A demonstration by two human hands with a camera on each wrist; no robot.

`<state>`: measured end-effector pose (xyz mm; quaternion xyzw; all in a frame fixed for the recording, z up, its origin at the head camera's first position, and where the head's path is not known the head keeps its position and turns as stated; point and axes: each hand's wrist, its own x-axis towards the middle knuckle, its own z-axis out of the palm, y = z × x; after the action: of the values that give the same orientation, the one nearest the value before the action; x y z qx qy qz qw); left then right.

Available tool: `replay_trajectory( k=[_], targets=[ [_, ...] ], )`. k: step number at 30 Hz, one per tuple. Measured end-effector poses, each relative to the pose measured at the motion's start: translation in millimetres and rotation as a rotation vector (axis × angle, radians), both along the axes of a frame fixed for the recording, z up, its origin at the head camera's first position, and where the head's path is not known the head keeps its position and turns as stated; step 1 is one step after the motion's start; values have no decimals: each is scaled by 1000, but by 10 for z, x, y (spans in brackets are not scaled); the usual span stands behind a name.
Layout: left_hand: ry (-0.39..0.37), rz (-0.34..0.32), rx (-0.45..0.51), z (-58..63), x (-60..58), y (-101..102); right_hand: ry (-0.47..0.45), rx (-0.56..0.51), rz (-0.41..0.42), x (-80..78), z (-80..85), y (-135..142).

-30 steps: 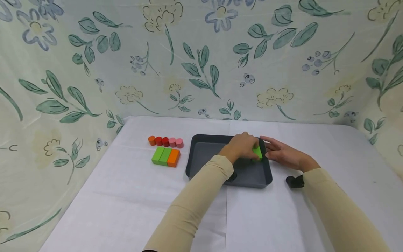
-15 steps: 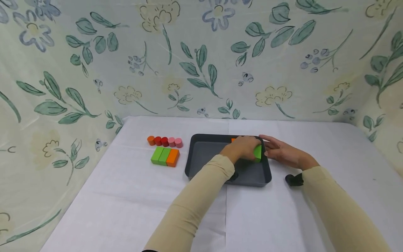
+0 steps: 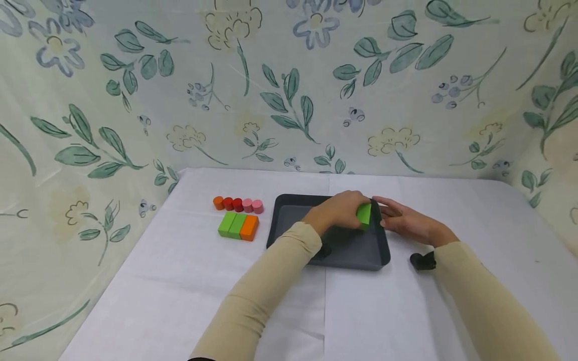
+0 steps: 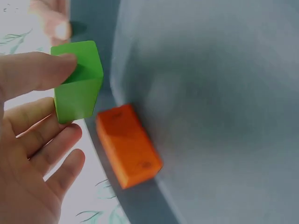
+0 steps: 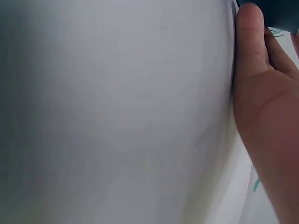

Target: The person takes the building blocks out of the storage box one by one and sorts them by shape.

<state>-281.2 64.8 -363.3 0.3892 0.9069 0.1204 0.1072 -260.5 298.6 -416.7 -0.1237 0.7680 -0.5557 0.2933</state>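
Note:
In the head view my left hand (image 3: 338, 213) reaches over the dark grey tray (image 3: 289, 250). It pinches a green block (image 3: 364, 216) near the tray's right wall. The left wrist view shows the thumb on one face of the green block (image 4: 79, 95) and fingers behind it. An orange block (image 4: 128, 147) lies in the tray against its wall; my left hand hides it in the head view. My right hand (image 3: 408, 223) rests at the tray's right side, fingers extended. Its fingertips are by the dark tray edge (image 5: 280, 14) in the right wrist view.
Left of the tray, two green blocks (image 3: 232, 225) and an orange block (image 3: 249, 228) lie side by side. Behind them stands a row of small cylinders (image 3: 238, 204), orange, red and pink. A white cloth (image 3: 180, 301) covers the table, and a floral curtain (image 3: 289, 90) hangs behind.
My left hand has shifted slightly left with the green block, which now stands off the tray's right wall. The orange block glimpsed behind the hand is covered again. My right hand stays put.

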Motion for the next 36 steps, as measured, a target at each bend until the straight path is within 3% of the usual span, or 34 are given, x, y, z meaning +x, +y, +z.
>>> replay_trajectory(
  k=[7, 11, 18, 27, 32, 36],
  targets=[
    [16, -12, 40, 229, 93, -418, -6, 36, -18, -34, -27, -10],
    [16, 9, 15, 275, 139, -655, -15, 67, -23, -36, -10, -16],
    [-1, 46, 19, 278, 261, -1004, -14, 76, -8, -8, 15, -35],
    [-15, 102, 185, 190, 562, -1549, -5, 96, 2, -22, 15, -21],
    [0, 132, 282, 133, 673, -1888, 3, 92, -7, -27, 21, -21],
    [-1, 199, 336, 128, 766, -2201, -10, 73, -10, -8, 12, -32]
  ],
)
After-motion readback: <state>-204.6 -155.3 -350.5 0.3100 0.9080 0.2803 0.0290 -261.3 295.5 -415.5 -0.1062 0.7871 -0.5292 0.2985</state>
